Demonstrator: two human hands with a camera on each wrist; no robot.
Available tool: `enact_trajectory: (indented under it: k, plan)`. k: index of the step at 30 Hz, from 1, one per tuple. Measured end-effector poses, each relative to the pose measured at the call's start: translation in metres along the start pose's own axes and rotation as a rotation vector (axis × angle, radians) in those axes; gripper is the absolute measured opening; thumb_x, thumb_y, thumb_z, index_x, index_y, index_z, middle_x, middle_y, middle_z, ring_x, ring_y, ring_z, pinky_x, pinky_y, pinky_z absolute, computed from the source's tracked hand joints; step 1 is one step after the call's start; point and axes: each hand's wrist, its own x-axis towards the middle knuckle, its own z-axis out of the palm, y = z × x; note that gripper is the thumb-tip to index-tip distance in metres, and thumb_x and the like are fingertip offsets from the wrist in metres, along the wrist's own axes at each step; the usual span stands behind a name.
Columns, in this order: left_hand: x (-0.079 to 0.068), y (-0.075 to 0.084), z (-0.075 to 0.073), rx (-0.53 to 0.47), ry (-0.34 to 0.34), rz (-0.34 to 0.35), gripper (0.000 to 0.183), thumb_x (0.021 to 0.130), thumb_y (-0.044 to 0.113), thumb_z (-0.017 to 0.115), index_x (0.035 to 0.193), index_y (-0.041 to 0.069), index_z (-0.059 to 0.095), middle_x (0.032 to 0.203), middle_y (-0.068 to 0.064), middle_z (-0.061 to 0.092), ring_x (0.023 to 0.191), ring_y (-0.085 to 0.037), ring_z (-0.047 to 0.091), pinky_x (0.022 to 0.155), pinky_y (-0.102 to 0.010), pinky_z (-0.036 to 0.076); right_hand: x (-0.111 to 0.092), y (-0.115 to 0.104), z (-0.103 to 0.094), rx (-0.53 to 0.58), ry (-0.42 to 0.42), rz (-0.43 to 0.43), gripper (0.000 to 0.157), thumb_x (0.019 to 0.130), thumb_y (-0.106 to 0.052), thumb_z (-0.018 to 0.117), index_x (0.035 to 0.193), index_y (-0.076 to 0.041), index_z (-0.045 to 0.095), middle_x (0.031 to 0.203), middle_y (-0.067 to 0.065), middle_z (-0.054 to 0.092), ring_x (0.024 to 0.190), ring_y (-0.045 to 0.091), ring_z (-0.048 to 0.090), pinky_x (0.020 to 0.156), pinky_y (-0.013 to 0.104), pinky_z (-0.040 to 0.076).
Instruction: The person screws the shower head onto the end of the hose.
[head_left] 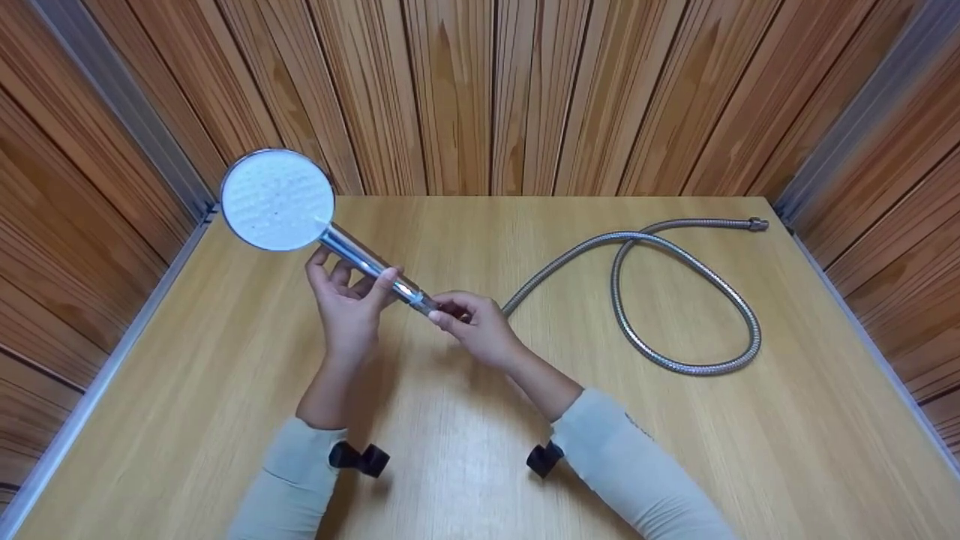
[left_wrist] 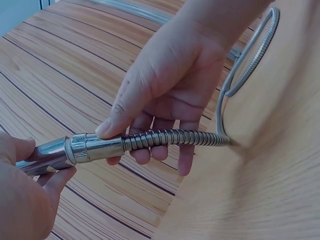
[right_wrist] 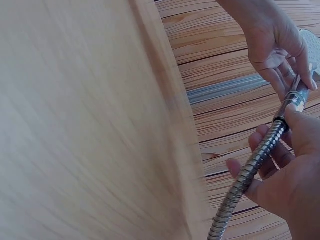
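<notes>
Grey sleeves (head_left: 637, 469) nearest, over a wood-grain tabletop (head_left: 465, 427). Right hand (head_left: 484, 330) pinches the metal connector (left_wrist: 97, 147) of the hose between thumb and fingers. Left hand (head_left: 349, 315) grips the handle (head_left: 360, 255) of the shower head, held tilted above the tabletop, white face up and to the left. Connector meets handle end; thread engagement appears partial or full, cannot tell. Flexible metal hose (head_left: 628, 236) lies looped at right, crossing itself. Plank-patterned wall (head_left: 457, 97) behind.
</notes>
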Motion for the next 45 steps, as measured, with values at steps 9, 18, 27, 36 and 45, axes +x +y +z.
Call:
enact_trajectory:
  k: [9, 18, 27, 36, 45]
  plan:
    - [-0.0005, -0.0003, 0.0036, -0.006, 0.017, -0.001, 0.08, 0.085, 0.002, 0.074, 0.14, 0.021, 0.019, 0.125, -0.016, 0.051, 0.107, -0.044, 0.062, 0.083, -0.045, 0.058, -0.0014, 0.0031, 0.0035, 0.077, 0.097, -0.072, 0.025, 0.089, -0.017, 0.073, 0.111, -0.007, 0.066, 0.089, 0.003, 0.066, 0.075, 0.016, 0.055, 0.062, 0.024, 0.045]
    - [-0.0013, -0.0031, 0.0036, 0.031, 0.015, 0.044, 0.078, 0.084, -0.002, 0.073, 0.139, 0.018, 0.021, 0.122, -0.016, 0.052, 0.102, -0.044, 0.063, 0.079, -0.046, 0.059, -0.0019, 0.0029, 0.004, 0.029, 0.153, -0.11, 0.023, 0.085, -0.018, 0.077, 0.1, -0.005, 0.066, 0.089, 0.001, 0.067, 0.076, 0.014, 0.058, 0.065, 0.024, 0.05]
    - [-0.003, -0.0043, 0.0044, 0.055, 0.01, 0.067, 0.079, 0.084, 0.003, 0.075, 0.14, 0.018, 0.021, 0.124, -0.015, 0.052, 0.102, -0.041, 0.064, 0.082, -0.045, 0.058, -0.0034, 0.0035, 0.006, -0.004, 0.211, -0.087, 0.032, 0.075, -0.009, 0.085, 0.099, -0.005, 0.064, 0.088, 0.002, 0.067, 0.079, 0.016, 0.062, 0.069, 0.026, 0.053]
    - [-0.0029, -0.0046, 0.0023, 0.059, 0.006, 0.062, 0.078, 0.084, 0.003, 0.075, 0.139, 0.018, 0.021, 0.122, -0.015, 0.053, 0.1, -0.038, 0.065, 0.082, -0.045, 0.058, -0.0059, 0.0041, 0.0057, -0.019, 0.189, -0.076, 0.023, 0.082, -0.015, 0.08, 0.1, -0.008, 0.068, 0.089, 0.0, 0.068, 0.081, 0.015, 0.063, 0.07, 0.027, 0.055]
    - [-0.0022, -0.0047, 0.0024, 0.049, 0.013, 0.067, 0.078, 0.084, -0.002, 0.074, 0.139, 0.015, 0.021, 0.122, -0.016, 0.051, 0.101, -0.039, 0.064, 0.083, -0.044, 0.058, -0.0059, 0.0035, 0.0059, -0.011, 0.173, -0.111, 0.021, 0.085, -0.014, 0.076, 0.102, -0.002, 0.071, 0.09, 0.004, 0.069, 0.077, 0.013, 0.06, 0.064, 0.022, 0.052]
